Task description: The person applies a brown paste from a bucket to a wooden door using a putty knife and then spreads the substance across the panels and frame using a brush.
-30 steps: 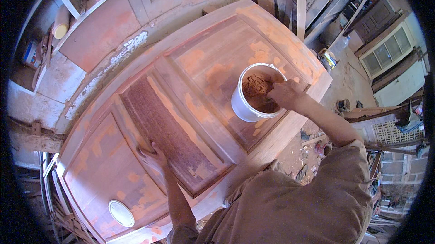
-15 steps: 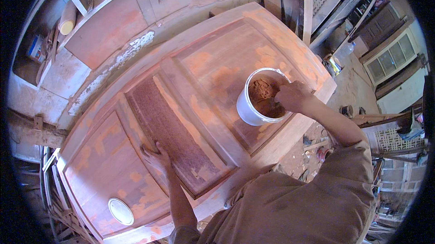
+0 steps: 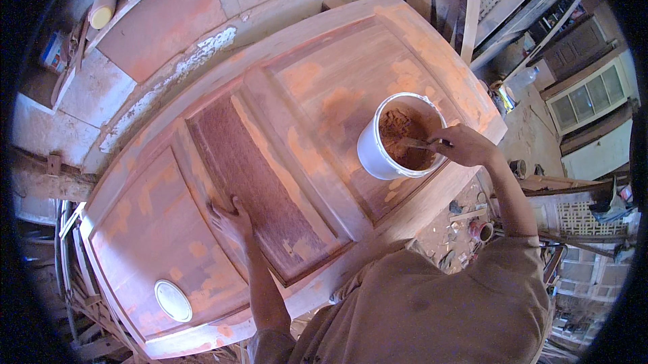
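A panelled wooden door with orange filler patches lies flat before me. On its right part stands a white bucket, partly filled with reddish-brown filler paste. At the bucket's right rim my right hand is closed around the handle of a putty knife. Its blade reaches over the paste inside the bucket; whether the tip is sunk in it is hard to make out. My left hand rests on the door beside the dark, narrow middle panel, fingers spread and holding nothing.
A round white lid lies on the door's near left panel. Beyond the door are a low wall and leaning boards. A small tin sits among debris on the floor to the right. Wood strips are piled at lower left.
My right hand has drawn back to the right, toward the bucket's rim, and the putty knife's blade now shows. My left hand keeps its place on the door. The view has shifted slightly.
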A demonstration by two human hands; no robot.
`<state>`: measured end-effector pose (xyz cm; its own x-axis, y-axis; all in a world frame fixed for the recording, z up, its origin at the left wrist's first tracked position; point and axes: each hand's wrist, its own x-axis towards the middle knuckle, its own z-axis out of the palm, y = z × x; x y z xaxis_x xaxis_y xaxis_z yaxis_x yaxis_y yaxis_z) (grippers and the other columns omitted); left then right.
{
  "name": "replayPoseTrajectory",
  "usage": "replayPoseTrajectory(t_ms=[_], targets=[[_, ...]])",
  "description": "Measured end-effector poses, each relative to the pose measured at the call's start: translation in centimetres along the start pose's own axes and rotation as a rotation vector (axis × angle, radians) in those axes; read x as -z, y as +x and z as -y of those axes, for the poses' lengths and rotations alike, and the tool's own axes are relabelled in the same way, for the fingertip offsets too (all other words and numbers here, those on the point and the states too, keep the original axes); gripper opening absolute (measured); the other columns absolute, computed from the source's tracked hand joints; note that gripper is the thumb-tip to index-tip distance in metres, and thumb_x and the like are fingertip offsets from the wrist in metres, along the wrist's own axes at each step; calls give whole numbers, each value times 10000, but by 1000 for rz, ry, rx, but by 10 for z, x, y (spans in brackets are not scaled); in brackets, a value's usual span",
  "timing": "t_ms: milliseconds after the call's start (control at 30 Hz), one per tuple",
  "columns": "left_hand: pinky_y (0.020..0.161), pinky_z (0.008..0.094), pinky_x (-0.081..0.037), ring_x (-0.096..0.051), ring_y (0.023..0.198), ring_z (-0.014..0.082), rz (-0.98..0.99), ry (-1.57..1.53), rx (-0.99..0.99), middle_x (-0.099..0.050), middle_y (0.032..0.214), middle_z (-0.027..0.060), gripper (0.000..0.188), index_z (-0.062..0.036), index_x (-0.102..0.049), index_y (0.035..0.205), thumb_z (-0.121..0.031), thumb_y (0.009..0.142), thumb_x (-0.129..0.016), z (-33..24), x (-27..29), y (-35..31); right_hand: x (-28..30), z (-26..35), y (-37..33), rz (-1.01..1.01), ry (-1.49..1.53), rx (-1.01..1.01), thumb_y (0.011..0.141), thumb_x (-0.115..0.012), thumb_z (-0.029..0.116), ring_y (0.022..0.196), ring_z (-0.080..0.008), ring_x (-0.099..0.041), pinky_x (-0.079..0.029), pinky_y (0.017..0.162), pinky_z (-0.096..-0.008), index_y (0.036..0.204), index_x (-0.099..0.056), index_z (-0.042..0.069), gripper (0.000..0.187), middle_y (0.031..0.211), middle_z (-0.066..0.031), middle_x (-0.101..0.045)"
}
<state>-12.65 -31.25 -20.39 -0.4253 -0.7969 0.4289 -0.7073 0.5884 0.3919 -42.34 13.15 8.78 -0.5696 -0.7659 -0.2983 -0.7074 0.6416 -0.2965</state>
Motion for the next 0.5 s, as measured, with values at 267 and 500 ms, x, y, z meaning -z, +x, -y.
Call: replayPoseTrajectory(t_ms=[267,500], targets=[[1077,553,-346,-413,1327,439,31,39,-1,-416,1455,251,700,-17,-423,1406,-469,917,-638,2,0,-1,-22,17,-42,-30,845,-458,1054,-471,290,503,-108,-567,-454,464,-273,886,-587,21,338,669,-10,-559],[1082,543,-345,-426,1316,431,-6,28,-20,-432,1445,250,719,-1,-427,1399,-476,905,-645,-13,2,-2,-56,27,-57,-390,1073,-423,1023,-542,215,649,-92,-548,-456,582,-248,1024,-550,45,170,835,-19,-571]])
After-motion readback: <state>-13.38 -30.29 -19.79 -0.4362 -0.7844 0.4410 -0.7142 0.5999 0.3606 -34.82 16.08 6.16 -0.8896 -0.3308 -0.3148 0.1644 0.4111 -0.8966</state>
